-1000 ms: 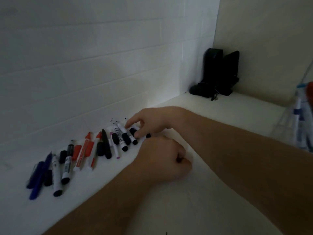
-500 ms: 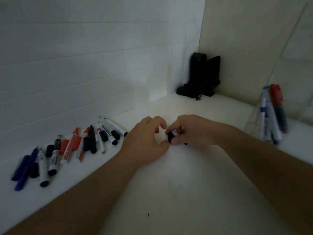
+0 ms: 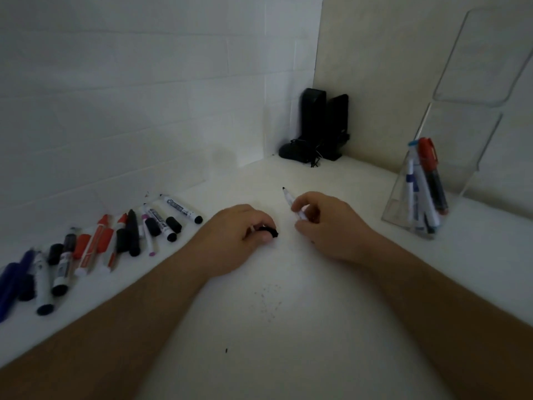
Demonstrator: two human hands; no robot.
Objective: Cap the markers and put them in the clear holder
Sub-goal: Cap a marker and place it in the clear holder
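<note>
— How far along was the job at that point?

— Early, I'd judge. The clear holder stood at the right of the desk with only a few capped markers upright inside, a red-capped one among them. A long row of markers and loose caps lay along the wall at the left, well apart from the holder, mostly uncapped as far as the dim light let me tell.

— And the hands?

— The right hand had its fingers curled round an uncapped marker, black tip pointing up and away. The left hand pinched a black cap at its fingertips, low over the desk. Cap and tip were near each other but apart, so the capping wasn't done.

— What remained?

— Pressing that cap on, dropping the marker into the holder, then working through the whole row at the left. Most of the task, by my reckoning.
</note>
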